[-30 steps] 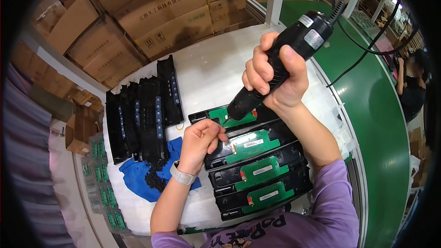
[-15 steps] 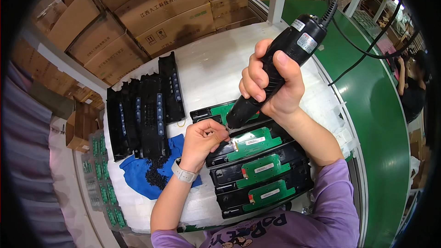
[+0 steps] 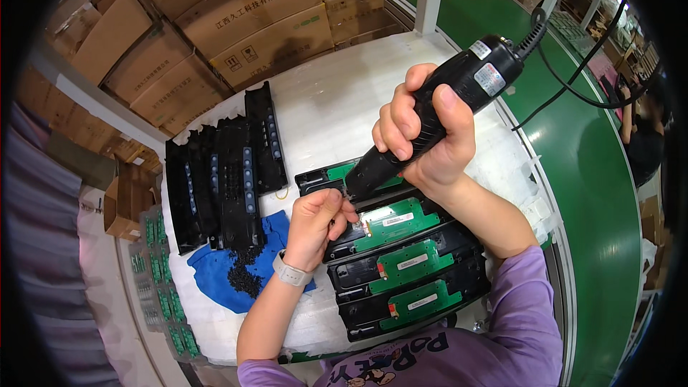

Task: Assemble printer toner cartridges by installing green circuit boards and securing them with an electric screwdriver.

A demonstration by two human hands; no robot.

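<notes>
A black electric screwdriver [image 3: 469, 75] slants across the table in the grip of my right hand [image 3: 437, 136]. Its tip points down and left, close to the fingertips of my left hand [image 3: 315, 222]. That hand is closed in a pinch; whatever lies between its fingers is too small to make out. Below both hands, several long black plastic housings lie in a row, each with a green circuit board [image 3: 412, 261] in it. The tip is above the upper housings. Left of my left wrist, a heap of small black screws [image 3: 245, 276] rests on a blue cloth [image 3: 208, 272].
More black housings with blue round parts [image 3: 248, 179] lie at the table's left. Trays of green boards [image 3: 172, 304] stand beyond the left edge. Cardboard boxes [image 3: 269, 3] are stacked behind. The screwdriver's cable [image 3: 566, 79] hangs over a green surface [image 3: 588, 193] at right, where another person [image 3: 645, 147] sits.
The screwdriver has leaned further over, its cable end moving right and its tip slightly left. My left fingers have shifted slightly under the tip.
</notes>
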